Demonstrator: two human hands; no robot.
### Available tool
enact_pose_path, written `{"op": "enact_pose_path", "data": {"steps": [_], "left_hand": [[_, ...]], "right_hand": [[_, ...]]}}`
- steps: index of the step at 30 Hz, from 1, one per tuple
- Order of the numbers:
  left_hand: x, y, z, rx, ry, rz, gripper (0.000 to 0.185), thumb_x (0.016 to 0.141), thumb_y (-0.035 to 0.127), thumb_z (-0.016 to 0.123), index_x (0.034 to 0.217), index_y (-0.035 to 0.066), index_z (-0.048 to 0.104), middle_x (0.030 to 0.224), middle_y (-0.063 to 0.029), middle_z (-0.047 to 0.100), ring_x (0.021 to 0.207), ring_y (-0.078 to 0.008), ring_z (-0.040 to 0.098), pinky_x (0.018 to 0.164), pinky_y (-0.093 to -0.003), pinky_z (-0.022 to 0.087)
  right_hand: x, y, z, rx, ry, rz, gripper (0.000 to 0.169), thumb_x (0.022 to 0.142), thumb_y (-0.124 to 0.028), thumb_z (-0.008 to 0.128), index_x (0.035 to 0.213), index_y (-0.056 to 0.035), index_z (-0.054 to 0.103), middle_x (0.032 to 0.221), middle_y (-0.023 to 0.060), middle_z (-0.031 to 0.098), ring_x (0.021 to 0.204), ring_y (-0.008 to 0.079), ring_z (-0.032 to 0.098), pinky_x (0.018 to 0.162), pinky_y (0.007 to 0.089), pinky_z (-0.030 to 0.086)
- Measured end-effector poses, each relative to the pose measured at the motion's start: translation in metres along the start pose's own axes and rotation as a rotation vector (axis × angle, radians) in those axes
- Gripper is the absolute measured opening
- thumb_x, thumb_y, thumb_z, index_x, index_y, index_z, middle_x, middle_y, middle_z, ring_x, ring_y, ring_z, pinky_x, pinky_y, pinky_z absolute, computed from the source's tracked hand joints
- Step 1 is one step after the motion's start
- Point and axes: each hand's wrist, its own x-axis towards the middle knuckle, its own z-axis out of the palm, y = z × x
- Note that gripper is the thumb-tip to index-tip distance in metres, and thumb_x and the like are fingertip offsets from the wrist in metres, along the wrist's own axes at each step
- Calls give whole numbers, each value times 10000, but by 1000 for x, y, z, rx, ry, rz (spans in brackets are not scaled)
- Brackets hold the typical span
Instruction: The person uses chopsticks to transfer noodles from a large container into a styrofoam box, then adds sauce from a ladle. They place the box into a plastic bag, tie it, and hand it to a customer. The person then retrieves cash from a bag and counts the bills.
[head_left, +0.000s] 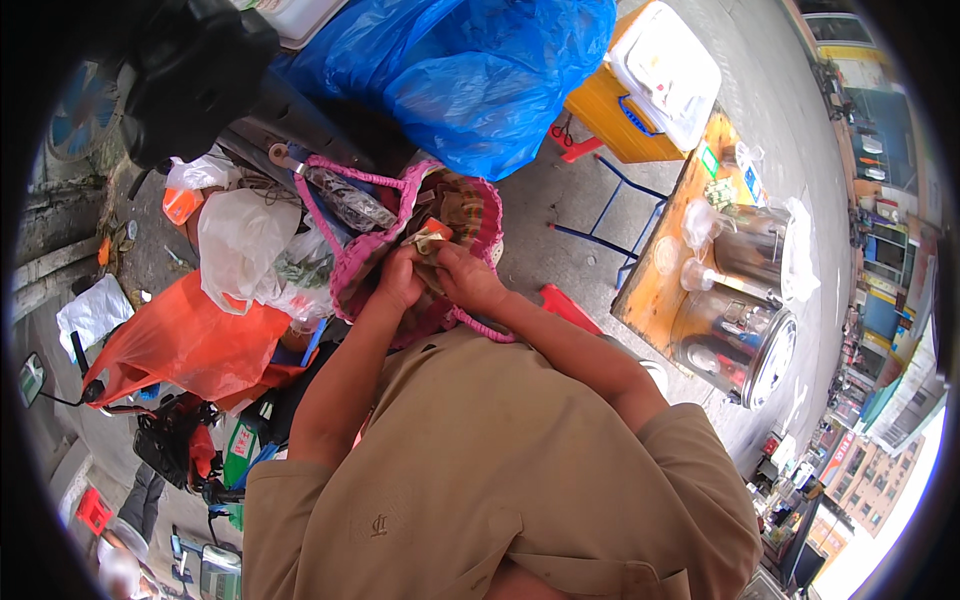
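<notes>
My left hand (403, 276) and my right hand (471, 274) meet in front of my chest. Pinched between their fingers is a small bundle of folded paper (427, 241) that looks like banknotes, with an orange piece behind it. Directly beneath them gapes a cloth-lined bag with a pink woven rim (491, 217) and pink handles, held close against my shirt. Some brown and checked cloth (459, 206) shows inside; the bottom of the bag is hidden. A transparent-wrapped bundle (349, 201) lies by the bag's left handle.
A large blue plastic bag (487, 90) bulges beyond the basket-like bag. To the right are a yellow cooler box (619, 112), a blue metal stool frame (609, 234) and a wooden table (649, 289) with steel pots (739, 349). Leftward lie white bags (244, 240) and red plastic sheeting (195, 341).
</notes>
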Motion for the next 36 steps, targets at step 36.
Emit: {"op": "enact_pose_path", "data": {"steps": [36], "left_hand": [[-2,-16,-25,-91,275,-49,350,1032,441,588,1127,113,665,1024,-47,720,927,-227,700,806,-376,564]], "right_hand": [[16,19,16,14,-420,14,252,825,-90,578,1034,-8,693,1125,194,654,1066,387,644,969,476,516]]}}
